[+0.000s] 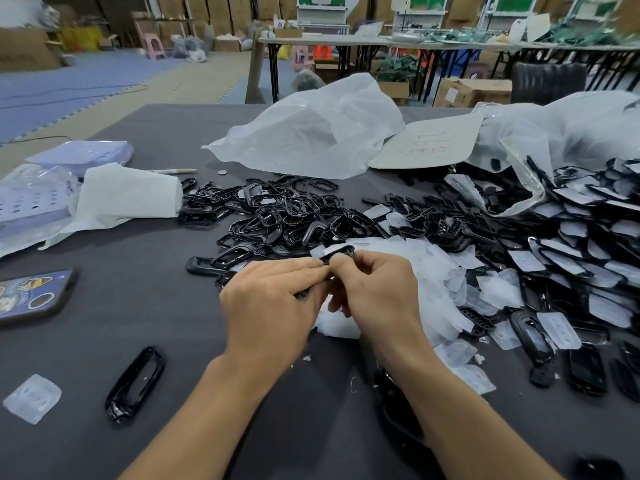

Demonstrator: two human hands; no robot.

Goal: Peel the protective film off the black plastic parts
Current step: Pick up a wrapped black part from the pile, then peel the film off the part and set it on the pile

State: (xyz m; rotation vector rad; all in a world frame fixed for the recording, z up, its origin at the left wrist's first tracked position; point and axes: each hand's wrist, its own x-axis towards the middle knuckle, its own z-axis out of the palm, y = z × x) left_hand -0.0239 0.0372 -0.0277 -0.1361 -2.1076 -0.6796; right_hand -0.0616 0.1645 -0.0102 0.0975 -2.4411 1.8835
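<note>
Pretty cluttered bench tbh. Grey table (138, 306) has a phone (29, 294) in a sticker case at the left edge, a white paper roll (128, 197) lying on its side, a pen (175, 171) and a coin (222, 172) behind it. Crumpled plastic bag (308, 133) at the back, with a scribbled-on cardboard sheet (427, 142) just beside it.

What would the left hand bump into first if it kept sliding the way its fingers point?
The left hand points up and right, so it would probably press into the right hand first, fingertips already touching over the black plastic part they both pinch.
</note>
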